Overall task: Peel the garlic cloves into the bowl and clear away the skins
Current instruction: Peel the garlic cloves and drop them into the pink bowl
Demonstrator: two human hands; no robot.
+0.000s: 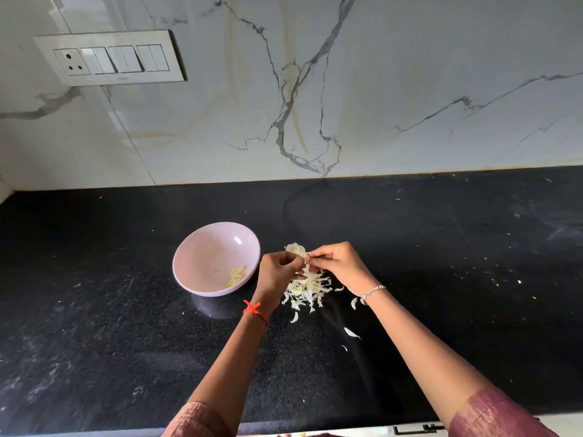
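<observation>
A pale pink bowl [202, 257] stands on the black counter, with a few peeled garlic cloves [236, 275] at its lower right side. Right of the bowl, my left hand [277, 272] and my right hand [337, 266] meet over a heap of papery garlic skins [310, 288]. Both hands pinch a garlic clove [296, 250] with pale skin still on it, held just above the heap. Fingers hide most of the clove.
Loose skin flakes [351, 332] lie scattered on the black counter [110, 326] in front of and right of the heap. A marble wall with a switch panel [110, 58] rises behind. The counter's front edge runs along the bottom.
</observation>
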